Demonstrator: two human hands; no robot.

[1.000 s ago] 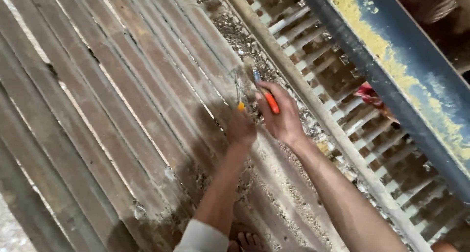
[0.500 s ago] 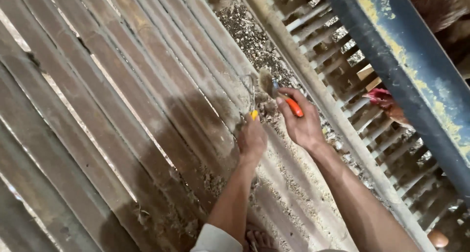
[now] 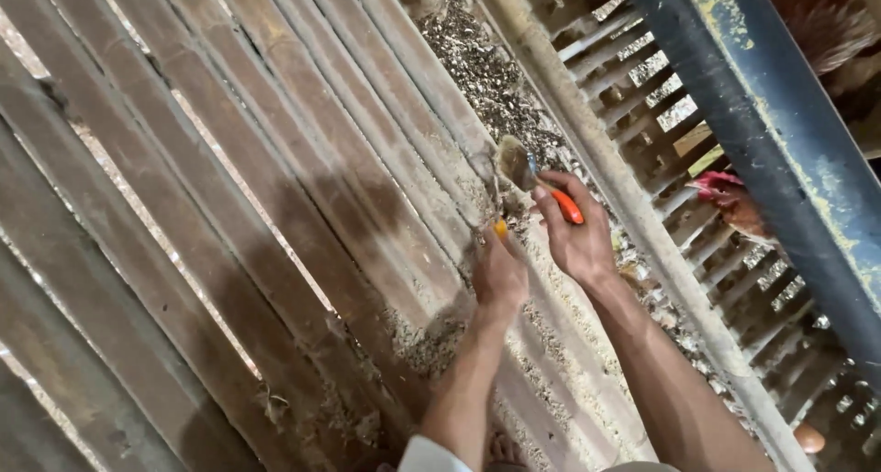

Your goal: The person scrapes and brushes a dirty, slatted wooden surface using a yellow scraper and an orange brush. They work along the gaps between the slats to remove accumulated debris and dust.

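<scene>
Right hand grips an orange-handled brush; left hand clenches a yellow-tipped tool over the feed-strewn trough

No packages, labels, signs or screens are visible here.

There is one view, from the person's head. It looks steeply down, close over both forearms, at slanted wooden slats, with a blue beam on the right.
</scene>
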